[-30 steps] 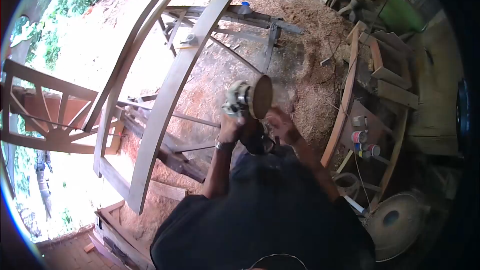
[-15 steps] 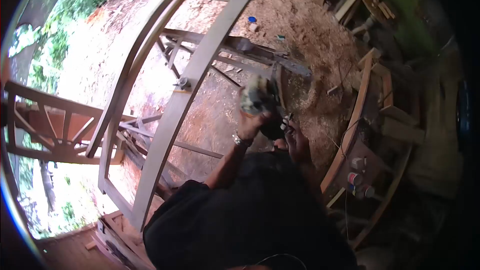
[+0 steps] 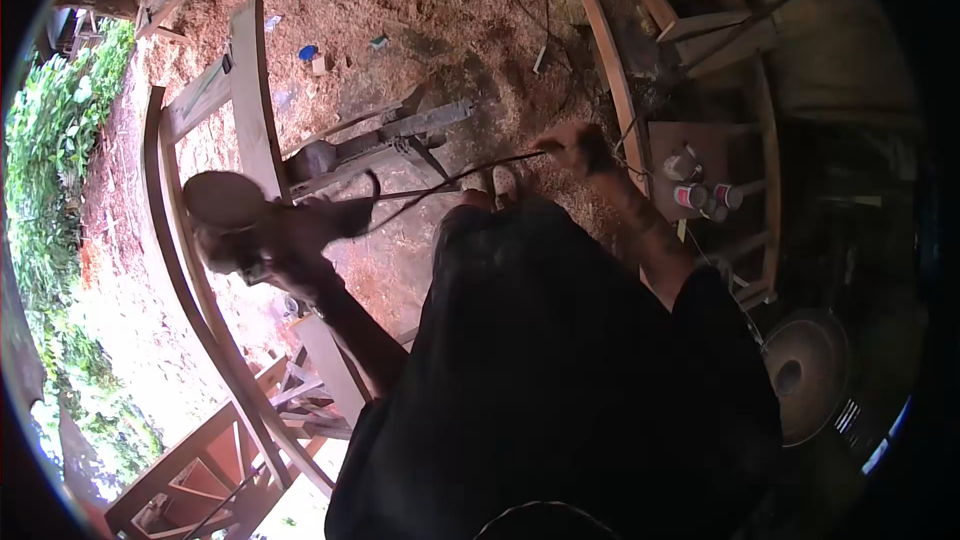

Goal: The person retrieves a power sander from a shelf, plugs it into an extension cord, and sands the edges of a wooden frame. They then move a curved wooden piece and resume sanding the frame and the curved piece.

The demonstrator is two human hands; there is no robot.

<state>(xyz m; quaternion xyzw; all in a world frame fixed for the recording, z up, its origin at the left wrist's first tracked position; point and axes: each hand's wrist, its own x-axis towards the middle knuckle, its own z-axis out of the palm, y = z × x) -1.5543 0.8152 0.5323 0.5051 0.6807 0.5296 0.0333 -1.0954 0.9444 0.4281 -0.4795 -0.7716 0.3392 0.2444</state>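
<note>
My left hand [image 3: 292,268] is wrapped round a dark angle grinder [image 3: 335,220], blurred by motion, with its round disc [image 3: 222,200] turned up toward me. The tool is held out to the left, overlapping a large wooden frame with a wide board [image 3: 256,110] and a curved rail [image 3: 185,280]. From the grinder's rear a dark cord [image 3: 450,183] runs across in front of my body. Its far end reaches my right hand [image 3: 580,148], raised at the right with the fingers closed on the cord.
Wood shavings [image 3: 450,20] cover the ground, with a blue lid [image 3: 308,53] among them. A worn timber trestle [image 3: 350,152] stands ahead. On the right are another wooden frame [image 3: 612,60] and several cans [image 3: 690,195]. A fan-patterned wooden panel [image 3: 190,480] lies at lower left.
The grinder has swung from in front of my body out to the left, over the frame. My hands have parted, the right one moving up and right with the cord. The view has turned right.
</note>
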